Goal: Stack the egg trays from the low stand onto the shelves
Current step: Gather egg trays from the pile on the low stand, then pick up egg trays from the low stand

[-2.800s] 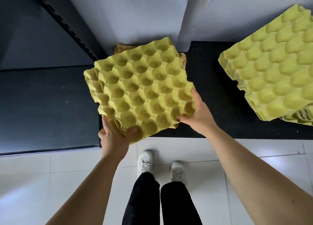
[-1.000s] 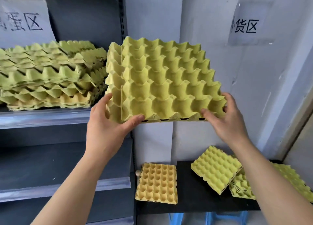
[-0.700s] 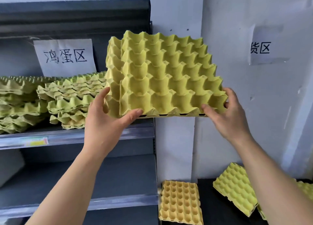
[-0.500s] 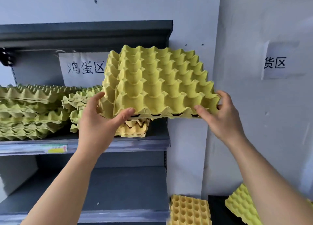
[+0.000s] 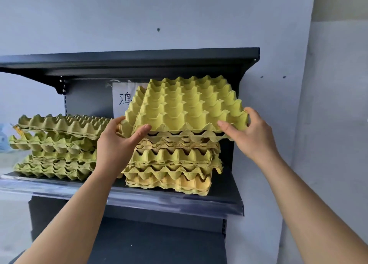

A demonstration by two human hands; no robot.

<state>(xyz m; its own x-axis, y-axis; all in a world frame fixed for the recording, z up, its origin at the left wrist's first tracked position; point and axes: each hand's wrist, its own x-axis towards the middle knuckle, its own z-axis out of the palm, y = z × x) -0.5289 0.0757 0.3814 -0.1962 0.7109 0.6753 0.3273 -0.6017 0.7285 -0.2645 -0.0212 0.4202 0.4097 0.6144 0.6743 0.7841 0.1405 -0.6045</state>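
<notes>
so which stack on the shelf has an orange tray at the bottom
The right stack, under the held trays; its lowest tray is orange, while the left stack looks all green.

A white paper sign [image 5: 123, 104] sits on the dark back panel [image 5: 89, 100] of the shelf unit, just behind the left rear corner of the topmost egg tray [image 5: 189, 106]. One black Chinese character shows on it, readable as 鸡, its right part cut off by that tray. Anything written further right is hidden behind the tray.
</notes>
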